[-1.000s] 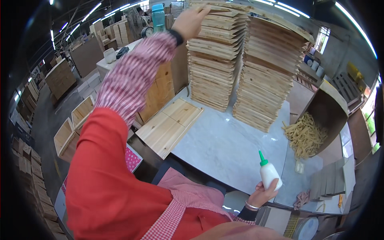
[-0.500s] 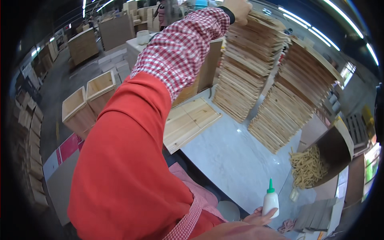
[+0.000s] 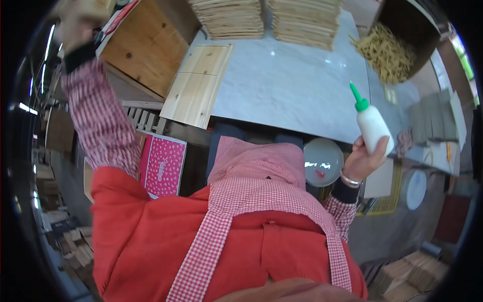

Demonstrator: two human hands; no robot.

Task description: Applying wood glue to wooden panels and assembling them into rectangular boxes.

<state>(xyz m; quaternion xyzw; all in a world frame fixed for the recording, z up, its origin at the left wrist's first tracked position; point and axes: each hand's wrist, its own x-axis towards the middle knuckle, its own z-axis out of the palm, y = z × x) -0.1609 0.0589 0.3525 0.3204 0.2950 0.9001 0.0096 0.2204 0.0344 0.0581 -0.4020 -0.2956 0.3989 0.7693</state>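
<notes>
Head view, looking straight down past a red top and a red-and-white checked apron (image 3: 282,201): the right hand (image 3: 363,160) is curled round the lower body of a white squeeze bottle of glue with a green cone nozzle (image 3: 372,126), thumb on one side, fingers behind, holding it upright at the near edge of the pale grey marble-like tabletop (image 3: 297,85). The bottle looks like soft plastic, light and a little yielding, so I would judge a grip low on its belly the safe one; squeezed hard it would probably ooze. The left hand (image 3: 75,25) is raised high at the upper left, blurred, and seems to be closed on something pale and wooden, though I cannot tell what or how firmly. On the table lies a flat light pine panel made of joined boards (image 3: 198,85), overhanging the near edge; it looks stiff, dry and splintery at the ends, best taken by its long sides. Behind it stand two tall stacks of thin wooden slats (image 3: 266,17), and to the right a dark open box spills a heap of small yellowish wooden sticks (image 3: 385,50). Below the table edge sits a round white bowl (image 3: 323,161) and a pink patterned board (image 3: 163,166).
</notes>
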